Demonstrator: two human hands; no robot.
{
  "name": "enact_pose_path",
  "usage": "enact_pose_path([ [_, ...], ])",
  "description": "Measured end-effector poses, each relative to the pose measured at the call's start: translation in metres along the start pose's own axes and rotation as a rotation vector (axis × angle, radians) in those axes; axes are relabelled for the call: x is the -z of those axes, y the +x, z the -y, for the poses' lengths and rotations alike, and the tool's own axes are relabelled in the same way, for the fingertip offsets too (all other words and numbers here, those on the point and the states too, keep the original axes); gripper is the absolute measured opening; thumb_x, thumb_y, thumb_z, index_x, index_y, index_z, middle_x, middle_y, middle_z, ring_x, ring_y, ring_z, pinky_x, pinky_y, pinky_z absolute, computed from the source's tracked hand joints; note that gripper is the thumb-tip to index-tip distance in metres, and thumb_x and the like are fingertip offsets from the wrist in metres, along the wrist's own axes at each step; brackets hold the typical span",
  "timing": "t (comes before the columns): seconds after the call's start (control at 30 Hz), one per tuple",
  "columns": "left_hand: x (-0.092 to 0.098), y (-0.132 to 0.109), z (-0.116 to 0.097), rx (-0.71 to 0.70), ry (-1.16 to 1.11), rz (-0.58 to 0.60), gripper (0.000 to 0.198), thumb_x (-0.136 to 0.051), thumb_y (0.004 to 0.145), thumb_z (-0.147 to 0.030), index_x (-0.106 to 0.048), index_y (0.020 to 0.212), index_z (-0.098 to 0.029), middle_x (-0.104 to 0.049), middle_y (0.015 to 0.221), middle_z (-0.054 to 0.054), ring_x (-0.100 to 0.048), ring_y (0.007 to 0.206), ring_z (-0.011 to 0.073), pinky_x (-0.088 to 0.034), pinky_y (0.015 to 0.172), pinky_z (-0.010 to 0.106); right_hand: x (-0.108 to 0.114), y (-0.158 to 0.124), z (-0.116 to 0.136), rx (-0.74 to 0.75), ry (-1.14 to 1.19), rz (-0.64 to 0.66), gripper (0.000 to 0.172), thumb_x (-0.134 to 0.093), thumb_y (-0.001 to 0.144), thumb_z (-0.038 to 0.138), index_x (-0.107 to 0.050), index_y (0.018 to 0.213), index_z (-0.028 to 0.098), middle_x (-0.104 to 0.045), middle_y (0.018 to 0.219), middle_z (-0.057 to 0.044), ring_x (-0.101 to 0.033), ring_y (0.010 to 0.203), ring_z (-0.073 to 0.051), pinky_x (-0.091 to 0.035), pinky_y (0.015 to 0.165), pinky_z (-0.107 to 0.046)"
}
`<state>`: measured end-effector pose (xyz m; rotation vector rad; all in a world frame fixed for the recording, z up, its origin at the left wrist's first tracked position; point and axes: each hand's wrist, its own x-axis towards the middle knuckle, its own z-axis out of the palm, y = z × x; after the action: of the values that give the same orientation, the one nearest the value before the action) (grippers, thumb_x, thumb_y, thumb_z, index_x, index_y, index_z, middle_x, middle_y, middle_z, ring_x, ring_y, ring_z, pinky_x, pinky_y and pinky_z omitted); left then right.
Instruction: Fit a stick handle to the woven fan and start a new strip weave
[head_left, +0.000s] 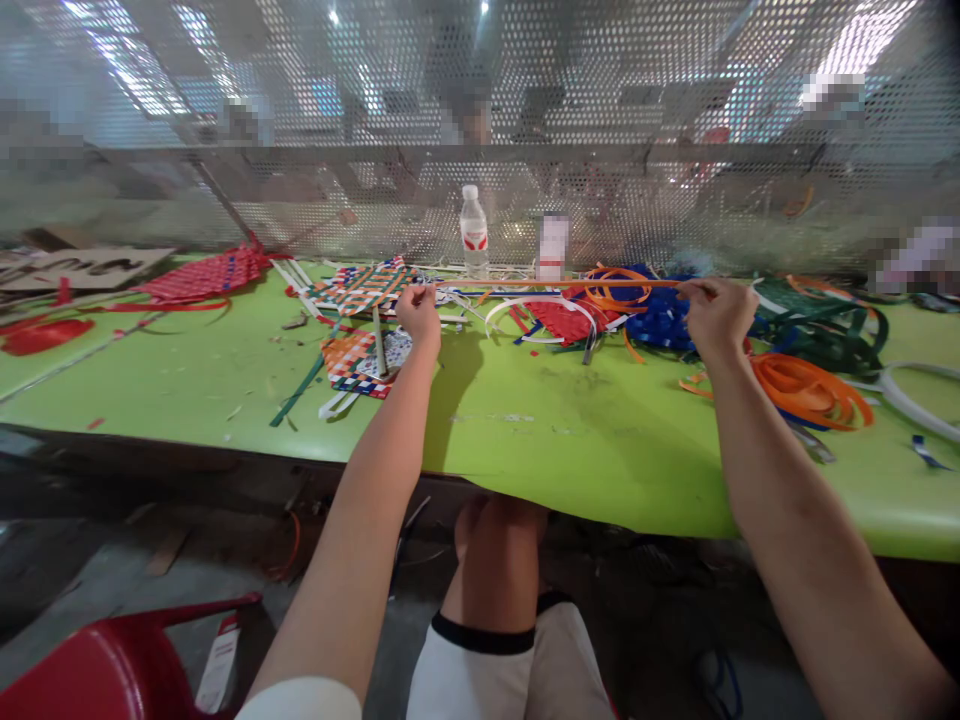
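Note:
A long orange plastic strip (555, 284) runs level above the green table (570, 430), stretched between both my hands. My left hand (418, 312) is closed in a pinch on its left end, above a small woven mat (360, 362). My right hand (716, 315) is closed on its right end, over a tangle of blue strips (660, 318) and beside a coil of orange strips (810, 392). Both arms reach far forward.
A water bottle (473, 232) stands at the back by a perforated metal screen (480, 120). Woven pieces, a red-checked mat (202, 276), green strips (817, 325) and white strips (911, 400) litter the table. A red chair (97, 670) sits low left.

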<state>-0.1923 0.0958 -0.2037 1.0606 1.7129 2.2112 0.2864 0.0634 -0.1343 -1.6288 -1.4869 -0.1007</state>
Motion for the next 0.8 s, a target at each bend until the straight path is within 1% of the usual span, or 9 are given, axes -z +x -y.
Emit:
enact_pose_path([
  [0.1, -0.0026, -0.0016, 0.0009, 0.026, -0.029, 0.058, 0.026, -0.080, 0.088, -0.038, -0.065, 0.074, -0.022, -0.068, 0.075, 0.002, -0.066, 0.080, 0.0203, -0.053, 0.080, 0.033, 0.0009, -0.0005, -0.0028, -0.045, -0.049, -0.026, 0.036, -0.057, 0.100, 0.032, -0.087, 0.114, 0.018, -0.085, 0.106, -0.013, -0.072, 0.091, -0.027, -0.048, 0.081, -0.032],
  [0.23, -0.0055, -0.0047, 0.0004, 0.056, -0.062, 0.091, 0.018, -0.081, 0.087, -0.031, -0.070, 0.077, -0.021, -0.071, 0.076, 0.002, -0.068, 0.081, 0.0195, -0.054, 0.080, 0.032, 0.0022, -0.0021, -0.0034, -0.093, -0.099, -0.027, 0.032, -0.060, 0.099, 0.032, -0.087, 0.113, 0.020, -0.085, 0.107, -0.014, -0.068, 0.090, -0.027, -0.044, 0.078, -0.033],
  [0.33, -0.0065, -0.0061, -0.0013, 0.068, -0.076, 0.087, 0.013, -0.080, 0.089, -0.023, -0.071, 0.081, -0.018, -0.072, 0.079, 0.001, -0.067, 0.081, 0.0164, -0.054, 0.082, 0.032, 0.0023, -0.0030, -0.0020, -0.110, -0.117, -0.024, 0.031, -0.061, 0.099, 0.034, -0.087, 0.111, 0.022, -0.085, 0.108, -0.013, -0.067, 0.089, -0.027, -0.043, 0.077, -0.034],
  [0.43, -0.0065, -0.0056, -0.0027, 0.076, -0.074, 0.072, 0.009, -0.077, 0.093, -0.015, -0.072, 0.087, -0.012, -0.072, 0.080, 0.001, -0.064, 0.081, 0.0130, -0.052, 0.085, 0.031, 0.0020, -0.0036, 0.0002, -0.117, -0.124, -0.029, 0.032, -0.061, 0.099, 0.035, -0.087, 0.112, 0.022, -0.085, 0.106, -0.012, -0.067, 0.088, -0.027, -0.042, 0.076, -0.034],
  [0.5, -0.0059, -0.0049, -0.0028, 0.077, -0.067, 0.062, 0.008, -0.076, 0.094, -0.013, -0.071, 0.088, -0.010, -0.071, 0.079, 0.001, -0.062, 0.081, 0.0123, -0.051, 0.085, 0.032, 0.0019, -0.0040, 0.0019, -0.114, -0.120, -0.032, 0.032, -0.061, 0.099, 0.035, -0.087, 0.112, 0.022, -0.085, 0.106, -0.011, -0.067, 0.088, -0.027, -0.042, 0.075, -0.034],
  [0.63, -0.0044, -0.0050, -0.0020, 0.049, -0.052, 0.041, 0.011, -0.078, 0.093, -0.016, -0.072, 0.084, -0.015, -0.073, 0.081, 0.002, -0.066, 0.082, 0.0162, -0.052, 0.084, 0.032, 0.0028, -0.0043, 0.0049, -0.116, -0.108, -0.035, 0.030, -0.062, 0.099, 0.034, -0.088, 0.111, 0.023, -0.085, 0.107, -0.011, -0.067, 0.088, -0.026, -0.042, 0.075, -0.034],
  [0.8, -0.0005, -0.0086, -0.0073, -0.035, -0.006, 0.047, 0.014, -0.080, 0.092, -0.020, -0.074, 0.079, -0.020, -0.075, 0.082, 0.004, -0.070, 0.084, 0.0214, -0.052, 0.084, 0.033, 0.0030, -0.0032, 0.0034, -0.135, -0.097, -0.043, 0.028, -0.066, 0.097, 0.035, -0.088, 0.110, 0.022, -0.085, 0.107, -0.013, -0.068, 0.089, -0.027, -0.041, 0.074, -0.035],
])
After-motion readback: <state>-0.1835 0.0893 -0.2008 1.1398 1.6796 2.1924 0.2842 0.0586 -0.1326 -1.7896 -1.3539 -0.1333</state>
